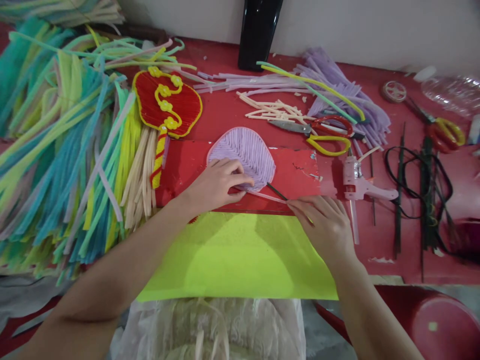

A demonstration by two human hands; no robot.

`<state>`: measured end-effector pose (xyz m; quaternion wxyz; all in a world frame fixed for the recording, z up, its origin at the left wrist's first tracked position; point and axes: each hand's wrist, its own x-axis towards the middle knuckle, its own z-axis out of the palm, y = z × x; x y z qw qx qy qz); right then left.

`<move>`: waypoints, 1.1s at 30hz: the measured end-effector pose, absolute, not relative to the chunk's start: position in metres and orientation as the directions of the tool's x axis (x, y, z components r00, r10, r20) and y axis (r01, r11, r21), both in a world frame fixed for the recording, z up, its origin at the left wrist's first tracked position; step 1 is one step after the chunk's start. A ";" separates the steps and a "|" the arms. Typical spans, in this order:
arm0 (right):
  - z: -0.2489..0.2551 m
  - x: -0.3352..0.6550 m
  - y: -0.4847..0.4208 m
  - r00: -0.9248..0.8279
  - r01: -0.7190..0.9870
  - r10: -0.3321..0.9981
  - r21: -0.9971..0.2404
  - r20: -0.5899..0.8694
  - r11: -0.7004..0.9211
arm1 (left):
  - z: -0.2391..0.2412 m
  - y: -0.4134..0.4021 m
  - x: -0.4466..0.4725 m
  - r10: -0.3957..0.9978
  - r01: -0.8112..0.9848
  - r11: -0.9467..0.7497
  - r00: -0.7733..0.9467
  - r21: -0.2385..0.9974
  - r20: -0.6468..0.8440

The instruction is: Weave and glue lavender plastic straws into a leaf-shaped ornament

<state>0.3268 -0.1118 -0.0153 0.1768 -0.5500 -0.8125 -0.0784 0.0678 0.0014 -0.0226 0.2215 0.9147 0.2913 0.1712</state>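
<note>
The lilac leaf (243, 150) made of fuzzy pipe-cleaner rows lies flat on the red surface (300, 172), just above a lime-yellow sheet (240, 260). The left hand (215, 185) is on the leaf's lower edge, fingers curled down over it and thumb tucked in from below, so that grip looks closed on the leaf. The right hand (324, 222) has its fingers together at the far end of a pale strand (266, 196) that runs out from the leaf's bottom, and I'd say it's pinched, though the fingertips hide the contact. A dark stem wire (276, 191) pokes out right beside the strand. My guess is the leaf weighs next to nothing and is soft on the outside with a bendy wire core, so it'll flex and hold a bend. Squeezing the middle would probably mash the rows, so take it by the rim or the stem end. A glue gun (358, 185) and scissors (326, 135) sit to the right, a red fan piece (167, 102) and a big pile of pipe cleaners (56, 150) to the left.
</note>
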 end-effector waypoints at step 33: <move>-0.022 0.315 -0.073 -0.326 0.822 0.876 -0.351 0.354 0.448 | -0.025 0.005 0.070 0.623 0.457 -0.710 0.763 0.536 0.175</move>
